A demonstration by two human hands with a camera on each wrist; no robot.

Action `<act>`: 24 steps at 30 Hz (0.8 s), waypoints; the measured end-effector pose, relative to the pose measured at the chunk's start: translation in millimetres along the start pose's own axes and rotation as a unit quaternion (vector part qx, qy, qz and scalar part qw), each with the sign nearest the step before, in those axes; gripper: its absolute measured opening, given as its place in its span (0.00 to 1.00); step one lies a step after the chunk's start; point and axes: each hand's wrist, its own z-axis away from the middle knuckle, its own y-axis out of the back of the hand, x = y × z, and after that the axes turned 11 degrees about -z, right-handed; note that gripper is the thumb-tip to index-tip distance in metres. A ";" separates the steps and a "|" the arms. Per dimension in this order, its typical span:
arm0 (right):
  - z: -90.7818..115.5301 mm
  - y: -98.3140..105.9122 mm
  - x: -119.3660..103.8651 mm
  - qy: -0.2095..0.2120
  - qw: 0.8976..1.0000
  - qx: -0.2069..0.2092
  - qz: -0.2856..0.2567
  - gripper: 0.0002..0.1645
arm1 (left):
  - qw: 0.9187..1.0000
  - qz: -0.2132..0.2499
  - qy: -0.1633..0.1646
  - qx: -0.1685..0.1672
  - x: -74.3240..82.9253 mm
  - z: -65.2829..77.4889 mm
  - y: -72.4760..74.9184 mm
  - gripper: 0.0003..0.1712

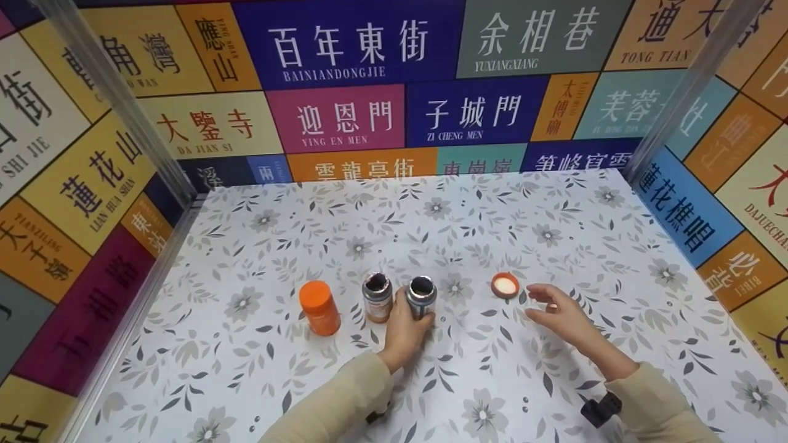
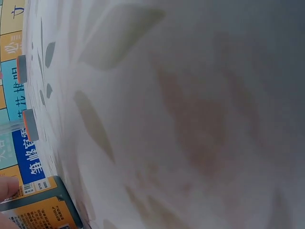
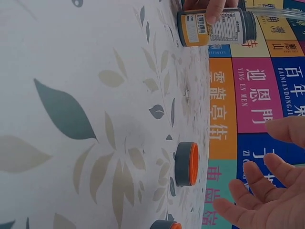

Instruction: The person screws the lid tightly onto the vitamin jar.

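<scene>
In the head view my left hand (image 1: pixel 406 329) grips an open jar (image 1: pixel 422 287) with a silvery rim. The left wrist view shows this jar (image 2: pixel 40 210) with a dark base and orange label. Close to its left, a second open jar (image 1: pixel 377 301) stands upright. Farther left is a capped orange bottle (image 1: pixel 320 307). My right hand (image 1: pixel 563 317) hovers with fingers loosely spread and nothing in them, just right of an upturned lid (image 1: pixel 505 285). Both wrist views show two lids, including a grey one with orange inside (image 3: pixel 185 163).
A white tablecloth (image 1: pixel 345 394) printed with grey flowers and leaves covers the table. Colourful panels with Chinese lettering (image 1: pixel 335 117) rise behind it and at both sides. Clear upright strips (image 1: pixel 683 92) stand at the back corners.
</scene>
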 end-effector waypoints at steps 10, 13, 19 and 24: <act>-2.4 2.1 8.5 0.001 1.000 0.011 0.012 0.28 | 0.999 0.036 -0.021 -0.031 -1.3 -2.9 -5.7 0.35; -4.6 4.2 11.2 -0.001 1.000 0.014 0.023 0.27 | 0.997 0.049 -0.036 -0.055 -2.4 -5.5 -6.9 0.36; -11.9 13.7 20.8 0.009 0.999 0.026 0.032 0.28 | 0.989 0.067 -0.057 -0.118 -3.4 -13.9 -5.3 0.35; -18.6 26.8 31.4 0.002 0.998 0.025 0.050 0.31 | 0.980 0.083 -0.064 -0.168 -5.3 -20.9 -5.6 0.35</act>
